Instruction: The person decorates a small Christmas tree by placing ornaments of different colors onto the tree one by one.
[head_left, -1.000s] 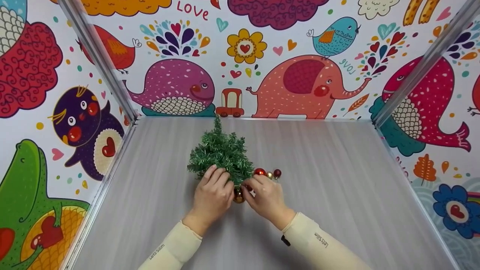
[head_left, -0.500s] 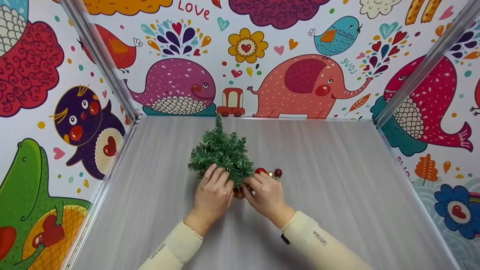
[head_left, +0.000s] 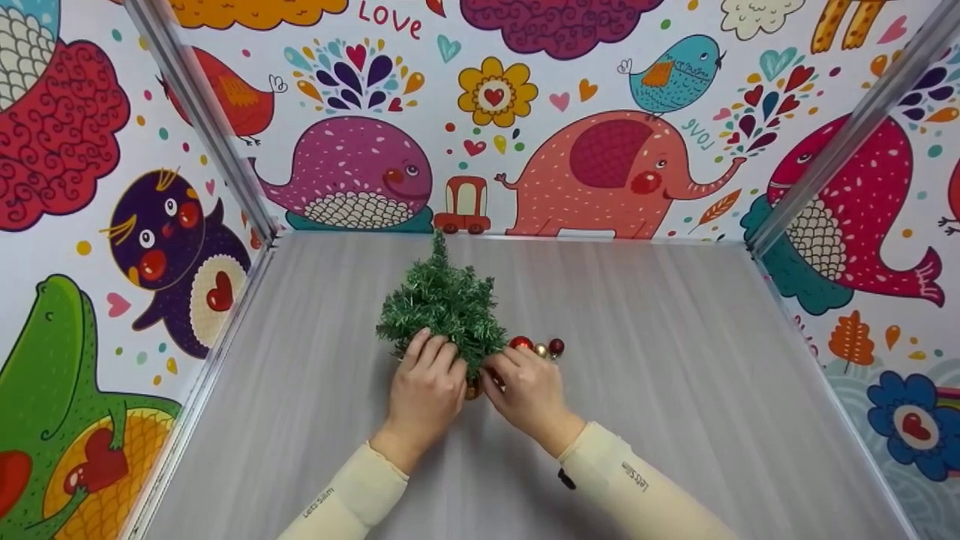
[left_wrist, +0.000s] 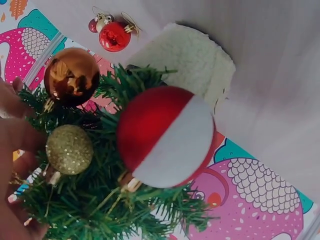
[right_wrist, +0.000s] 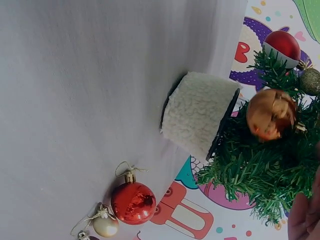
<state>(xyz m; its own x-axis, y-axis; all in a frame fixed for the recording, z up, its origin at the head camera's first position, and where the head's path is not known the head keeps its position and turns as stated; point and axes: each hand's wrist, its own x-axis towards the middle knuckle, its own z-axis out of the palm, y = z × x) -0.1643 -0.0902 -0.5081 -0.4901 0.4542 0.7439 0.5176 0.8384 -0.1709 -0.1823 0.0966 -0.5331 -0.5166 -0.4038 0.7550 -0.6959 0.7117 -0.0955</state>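
Observation:
A small green artificial Christmas tree (head_left: 442, 307) stands between the hands, its white fuzzy base (right_wrist: 197, 112) visible in both wrist views. A shiny copper Christmas bauble (right_wrist: 272, 115) hangs at the near side, low on the branches. My right hand (head_left: 529, 382) pinches at the bauble's string by a branch; its fingertips are partly hidden. My left hand (head_left: 427, 382) has curled fingers at the neighbouring branch, which it seems to hold. On the tree in the left wrist view are a red-and-white bauble (left_wrist: 167, 137) and a gold glitter bauble (left_wrist: 70, 150).
Right of the tree lie a shiny red bauble (right_wrist: 133, 202), a small pale gold one (right_wrist: 106, 225) and a dark red one (head_left: 556, 346). The grey table (head_left: 675, 420) is enclosed by printed cartoon walls (head_left: 615, 172) with metal corner posts.
The copper bauble has risen slightly toward the branches and shifted a little left, now more covered by the hands. My right hand has edged slightly left; the left hand has barely moved.

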